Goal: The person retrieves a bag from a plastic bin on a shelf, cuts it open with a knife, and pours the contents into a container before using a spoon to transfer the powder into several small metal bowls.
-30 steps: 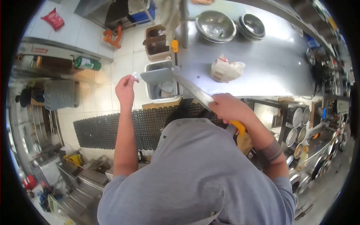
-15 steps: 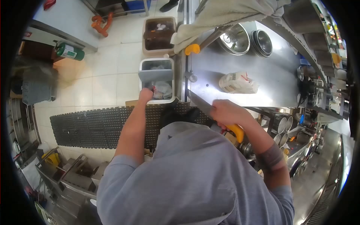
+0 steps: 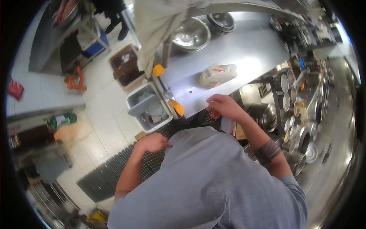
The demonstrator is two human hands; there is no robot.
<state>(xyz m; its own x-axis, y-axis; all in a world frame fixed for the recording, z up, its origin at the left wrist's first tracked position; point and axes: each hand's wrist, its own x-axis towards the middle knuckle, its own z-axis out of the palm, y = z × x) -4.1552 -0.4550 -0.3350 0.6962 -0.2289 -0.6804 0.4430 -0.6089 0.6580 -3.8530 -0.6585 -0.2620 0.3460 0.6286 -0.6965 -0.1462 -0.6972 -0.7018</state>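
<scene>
My right hand [image 3: 225, 107] hovers by the front edge of the steel table [image 3: 251, 49], fingers apart and slightly curled, holding nothing visible. A whitish plastic bag [image 3: 218, 75] with red print lies on the table beyond it. At the table's left edge is a yellow handle [image 3: 176, 108], apart from both hands; its blade cannot be made out. My left hand [image 3: 153, 142] is beside my grey shirt, fingers loosely bent and apart, with nothing seen in it. Near it stands a white-rimmed bin [image 3: 166, 121] with a grey divider, a small cup-like piece [image 3: 155, 119] and plastic inside.
Steel bowls [image 3: 190, 34] are stacked at the table's back. Another yellow handle [image 3: 158, 70] shows beneath a hanging cloth [image 3: 156, 34]. A brown bin [image 3: 127, 66] stands beyond the white one. Black matting [image 3: 110, 179] covers the floor. Another person's hands [image 3: 65, 11] show at the upper left.
My right hand has let go of the yellow-handled knife; a yellow handle now shows at the table's left edge. My left hand has drawn back from the bin towards my body. The view has turned.
</scene>
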